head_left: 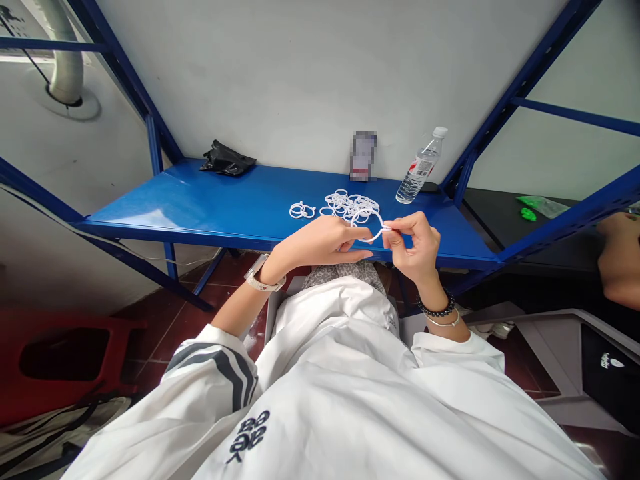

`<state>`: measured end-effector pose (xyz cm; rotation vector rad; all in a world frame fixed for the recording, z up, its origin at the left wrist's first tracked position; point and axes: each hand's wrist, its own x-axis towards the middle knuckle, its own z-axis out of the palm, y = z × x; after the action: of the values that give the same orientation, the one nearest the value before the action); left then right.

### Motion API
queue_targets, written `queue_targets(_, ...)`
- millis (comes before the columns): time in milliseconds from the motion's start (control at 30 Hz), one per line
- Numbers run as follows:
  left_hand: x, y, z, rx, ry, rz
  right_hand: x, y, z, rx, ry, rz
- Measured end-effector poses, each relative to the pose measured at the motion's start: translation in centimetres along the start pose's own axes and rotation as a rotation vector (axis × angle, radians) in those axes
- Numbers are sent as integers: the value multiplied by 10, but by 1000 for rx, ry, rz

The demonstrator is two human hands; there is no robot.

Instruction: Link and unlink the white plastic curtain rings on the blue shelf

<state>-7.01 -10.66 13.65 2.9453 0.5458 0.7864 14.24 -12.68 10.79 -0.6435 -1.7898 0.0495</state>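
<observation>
A thin white cord loop (379, 217) is held up between both hands over the front of the blue table. My right hand (415, 245) pinches a small joint on the loop's right side between thumb and fingertips. On the other side, the fingers of my left hand (325, 240) are hooked into the loop, its thumb stretched out below them. Behind the hands lies a tangled pile of white loops (343, 200). A smaller cluster of white loops (302, 211) rests just left of that pile.
The blue table (225, 207) stands inside a blue metal frame against a wall. Along its back are a black plastic bag (227, 160), a blurred-out upright object (363, 157) and a water bottle (423, 167). At far right, another person's arm (620, 263) shows beside a dark table with green items (528, 214).
</observation>
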Motion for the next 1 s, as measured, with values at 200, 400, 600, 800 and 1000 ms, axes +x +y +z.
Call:
queue_targets(200,0,1,1,13,-3,-6,1,1,0,-68,-11,-82)
queue_targets(400,1,1,2,9,-26,-16,2,-1,0,-133,-13,-102)
queue_targets(600,1,-1,3,37,-24,-24,3,-5,3,-149,-10,-63)
queue_targets(800,1,-2,4,42,-45,-22,4,-7,4,-61,-49,-50)
queue_targets(1000,1,-3,4,51,-46,-19,4,-6,4,-50,-48,-52)
